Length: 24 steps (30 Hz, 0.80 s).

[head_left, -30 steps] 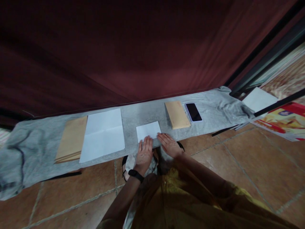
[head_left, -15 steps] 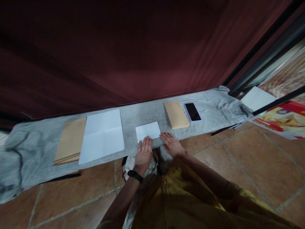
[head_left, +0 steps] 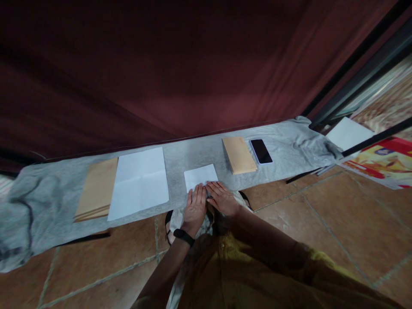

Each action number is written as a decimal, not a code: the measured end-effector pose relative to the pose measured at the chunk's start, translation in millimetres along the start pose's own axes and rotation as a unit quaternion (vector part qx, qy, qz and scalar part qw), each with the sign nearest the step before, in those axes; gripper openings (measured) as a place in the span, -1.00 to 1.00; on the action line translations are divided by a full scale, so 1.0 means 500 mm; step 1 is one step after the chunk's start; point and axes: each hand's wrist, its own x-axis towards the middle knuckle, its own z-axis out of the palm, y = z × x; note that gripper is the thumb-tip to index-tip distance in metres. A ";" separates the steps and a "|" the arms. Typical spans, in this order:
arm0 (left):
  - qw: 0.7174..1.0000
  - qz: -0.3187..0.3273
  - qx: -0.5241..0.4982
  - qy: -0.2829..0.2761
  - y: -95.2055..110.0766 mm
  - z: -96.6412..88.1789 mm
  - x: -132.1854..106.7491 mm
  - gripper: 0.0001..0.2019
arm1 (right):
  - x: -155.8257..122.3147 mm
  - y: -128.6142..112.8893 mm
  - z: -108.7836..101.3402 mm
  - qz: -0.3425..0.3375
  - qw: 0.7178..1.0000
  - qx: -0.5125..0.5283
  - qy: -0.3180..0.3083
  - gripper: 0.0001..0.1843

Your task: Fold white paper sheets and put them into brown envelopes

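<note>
Matt white paper (head_left: 200, 176), smooth, lies on a soft grey cloth (head_left: 193, 156) with a felt-like nap. Brown envelopes (head_left: 238, 154) look like dull kraft paper. The phone (head_left: 261, 151) shows glossy black glass. Floor tiles (head_left: 322, 214) are terracotta with a slight sheen. Behind, a dark red fabric curtain (head_left: 161, 64).

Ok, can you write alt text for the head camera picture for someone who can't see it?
Left hand and right hand press flat on a folded white paper on a grey cloth. Nearby lie white sheets, brown envelopes and a phone.
</note>
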 end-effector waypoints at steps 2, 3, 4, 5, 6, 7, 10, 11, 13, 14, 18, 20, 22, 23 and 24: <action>1.000 -0.001 0.002 0.000 0.002 -0.002 0.001 -0.34 | 0.004 -0.002 0.003 -0.001 1.000 -0.002 -0.004 -0.40; 1.000 -0.002 0.003 -0.001 0.003 -0.002 0.002 -0.34 | 0.005 -0.002 0.004 -0.001 1.000 -0.003 -0.006 -0.40; 1.000 -0.005 0.004 -0.001 0.004 -0.003 0.002 -0.34 | 0.005 -0.002 0.004 0.000 1.000 -0.004 -0.007 -0.40; 1.000 -0.008 0.004 -0.002 0.005 -0.003 0.003 -0.35 | 0.006 -0.003 0.003 0.002 1.000 -0.005 -0.007 -0.40; 1.000 -0.010 0.003 -0.003 0.005 -0.003 0.003 -0.35 | 0.006 -0.003 0.002 0.002 1.000 -0.007 -0.008 -0.39; 1.000 -0.013 0.002 -0.004 0.005 -0.004 0.003 -0.36 | 0.006 -0.004 0.001 0.003 1.000 -0.008 -0.008 -0.39; 1.000 -0.020 -0.009 -0.002 0.003 -0.006 0.001 -0.37 | 0.008 -0.006 -0.005 0.003 1.000 -0.011 -0.010 -0.40; 1.000 -0.023 -0.014 0.000 0.000 -0.007 0.000 -0.36 | 0.008 -0.006 -0.007 0.002 1.000 -0.012 -0.011 -0.41; 0.999 -0.032 -0.026 0.003 -0.006 -0.008 -0.004 -0.34 | 0.008 -0.005 -0.009 -0.001 1.000 -0.013 -0.011 -0.43; 0.999 -0.036 -0.030 0.004 -0.009 -0.008 -0.006 -0.33 | 0.008 -0.004 -0.008 -0.003 1.000 -0.013 -0.011 -0.43; 0.999 -0.040 -0.027 0.013 -0.026 -0.005 -0.019 -0.32 | 0.007 0.003 -0.002 -0.009 1.000 -0.014 -0.011 -0.44; 0.999 -0.038 -0.021 0.017 -0.034 -0.004 -0.027 -0.33 | 0.007 0.006 0.002 -0.011 1.000 -0.012 -0.011 -0.44; 0.999 -0.038 -0.018 0.021 -0.040 -0.004 -0.033 -0.33 | 0.006 0.008 0.005 -0.013 1.000 -0.009 -0.010 -0.43; 0.999 -0.039 -0.017 0.022 -0.042 -0.005 -0.036 -0.33 | 0.006 0.009 0.005 -0.012 1.000 -0.008 -0.009 -0.43; 0.999 -0.041 -0.016 0.024 -0.044 -0.005 -0.039 -0.33 | 0.005 0.010 0.006 -0.010 1.000 -0.007 -0.007 -0.42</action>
